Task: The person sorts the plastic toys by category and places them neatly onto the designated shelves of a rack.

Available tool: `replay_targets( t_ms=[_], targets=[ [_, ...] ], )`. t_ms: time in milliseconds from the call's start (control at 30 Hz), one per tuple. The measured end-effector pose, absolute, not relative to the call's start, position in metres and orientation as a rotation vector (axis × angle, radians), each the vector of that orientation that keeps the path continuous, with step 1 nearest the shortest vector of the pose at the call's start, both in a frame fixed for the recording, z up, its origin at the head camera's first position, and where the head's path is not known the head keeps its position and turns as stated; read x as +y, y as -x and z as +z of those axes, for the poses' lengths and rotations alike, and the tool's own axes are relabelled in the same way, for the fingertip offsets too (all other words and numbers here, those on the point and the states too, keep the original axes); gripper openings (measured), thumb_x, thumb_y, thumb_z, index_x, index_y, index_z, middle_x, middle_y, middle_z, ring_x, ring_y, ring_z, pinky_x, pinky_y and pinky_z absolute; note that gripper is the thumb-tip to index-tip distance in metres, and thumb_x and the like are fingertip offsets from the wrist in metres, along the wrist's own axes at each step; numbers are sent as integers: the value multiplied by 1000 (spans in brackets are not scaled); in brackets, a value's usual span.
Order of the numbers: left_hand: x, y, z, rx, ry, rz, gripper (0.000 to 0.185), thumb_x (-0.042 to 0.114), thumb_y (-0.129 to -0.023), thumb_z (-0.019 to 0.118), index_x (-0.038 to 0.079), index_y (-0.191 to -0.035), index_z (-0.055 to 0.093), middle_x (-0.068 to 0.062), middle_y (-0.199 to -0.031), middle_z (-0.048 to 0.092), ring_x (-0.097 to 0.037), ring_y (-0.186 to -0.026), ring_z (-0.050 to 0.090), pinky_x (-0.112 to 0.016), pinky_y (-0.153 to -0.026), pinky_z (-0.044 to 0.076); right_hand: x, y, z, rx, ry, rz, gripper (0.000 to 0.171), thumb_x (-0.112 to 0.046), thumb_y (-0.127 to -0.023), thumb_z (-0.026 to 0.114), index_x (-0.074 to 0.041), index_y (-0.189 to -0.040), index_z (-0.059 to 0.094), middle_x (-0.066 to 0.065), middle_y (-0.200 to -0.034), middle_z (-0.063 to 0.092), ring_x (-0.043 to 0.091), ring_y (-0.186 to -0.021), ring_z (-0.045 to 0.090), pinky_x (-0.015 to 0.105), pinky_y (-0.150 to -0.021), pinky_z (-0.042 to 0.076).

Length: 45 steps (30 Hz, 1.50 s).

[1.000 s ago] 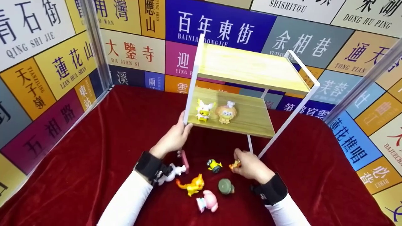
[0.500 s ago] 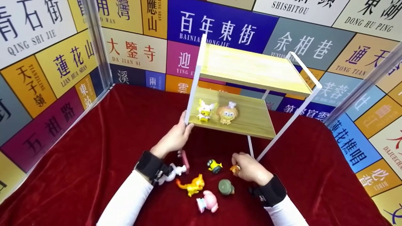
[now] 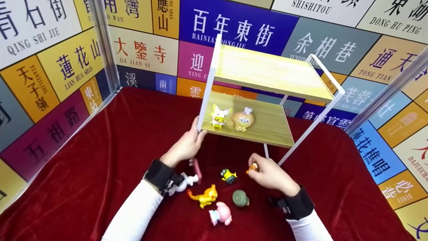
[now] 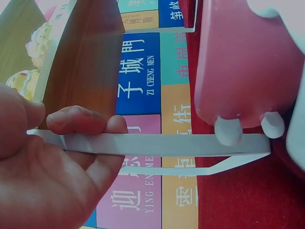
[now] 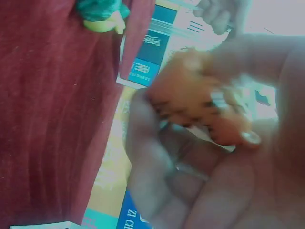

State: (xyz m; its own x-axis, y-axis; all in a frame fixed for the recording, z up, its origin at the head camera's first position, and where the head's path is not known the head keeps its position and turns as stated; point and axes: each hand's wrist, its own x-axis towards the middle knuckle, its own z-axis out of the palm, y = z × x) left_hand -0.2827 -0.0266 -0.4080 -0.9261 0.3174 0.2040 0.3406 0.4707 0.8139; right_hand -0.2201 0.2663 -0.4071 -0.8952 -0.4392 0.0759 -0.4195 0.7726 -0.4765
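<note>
So far two toys (image 3: 231, 118) stand on the lower shelf (image 3: 267, 129); right hand (image 3: 271, 174) pinches an orange toy (image 3: 252, 167), left hand (image 3: 184, 146) grips the shelf post (image 3: 204, 97); five wait at 6 o'clock.

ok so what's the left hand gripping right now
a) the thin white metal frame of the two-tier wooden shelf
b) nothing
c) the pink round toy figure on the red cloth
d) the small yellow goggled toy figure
a: in the head and left wrist views the left hand curls its fingers round the thin white metal frame at the front left corner of the two-tier wooden shelf.
</note>
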Motion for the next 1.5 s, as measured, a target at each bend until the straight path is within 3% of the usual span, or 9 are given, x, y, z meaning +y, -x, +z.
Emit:
replay_targets(
  t_ms=[167,433,567,667,967,1233,1367,1467,1500],
  targets=[
    [-26,284,-408,-2677,601,-1471,67,24,-110,40,0,-160,4,-4,-78,53,-17,-63,49,-37,-70,50,267,219,-400,2773,632,-1047,16,1,-84,60,-8,-93,49,4,-71,66,11,-56,63,26,-51,54],
    [-26,283,-409,-2674,600,-1466,66,23,-110,40,-1,-160,4,-8,-81,58,-18,-66,52,-36,-69,50,271,219,-393,2758,703,-1289,22,10,-79,62,-5,-93,57,18,-96,71,9,-82,63,19,-69,50],
    [-26,283,-409,-2671,602,-1468,66,22,-109,41,-1,-160,5,-14,-88,63,-22,-74,58,-39,-75,52,274,218,-391,2627,708,-1429,22,13,-82,61,2,-101,60,13,-93,67,8,-80,64,20,-69,53],
    [-27,283,-409,-2665,600,-1457,66,22,-109,41,-1,-160,6,-12,-87,63,-23,-77,59,-41,-78,52,275,218,-390,2573,720,-1485,19,11,-87,62,6,-105,61,6,-92,65,8,-81,66,20,-71,55],
    [-27,283,-409,-2663,599,-1442,66,23,-109,42,-1,-160,7,0,-76,48,-16,-63,46,-36,-66,47,277,217,-384,2539,717,-1577,21,1,-92,68,7,-112,62,-2,-97,68,9,-89,68,21,-79,57],
    [-26,283,-413,-2670,603,-1454,65,22,-109,41,2,-160,7,0,-75,48,-16,-61,47,-35,-64,48,276,215,-384,2639,702,-1639,35,6,-93,65,5,-127,58,1,-102,69,8,-93,68,20,-81,55],
    [-26,283,-412,-2669,611,-1450,64,22,-109,41,1,-160,7,0,-75,48,-16,-61,47,-36,-64,49,274,214,-383,2662,701,-1706,49,8,-92,64,4,-138,49,12,-103,71,12,-94,69,21,-81,55],
    [-26,283,-409,-2664,612,-1453,65,22,-109,41,1,-160,7,1,-74,47,-15,-60,44,-33,-60,46,272,214,-381,2666,685,-1782,46,9,-92,63,4,-136,52,22,-104,70,14,-94,69,21,-82,56],
    [-27,283,-408,-2667,613,-1459,65,23,-110,40,1,-160,6,1,-74,47,-14,-58,43,-31,-58,45,272,214,-380,2668,681,-1815,43,10,-92,63,5,-134,54,20,-104,71,14,-94,70,21,-81,56]
  ],
)
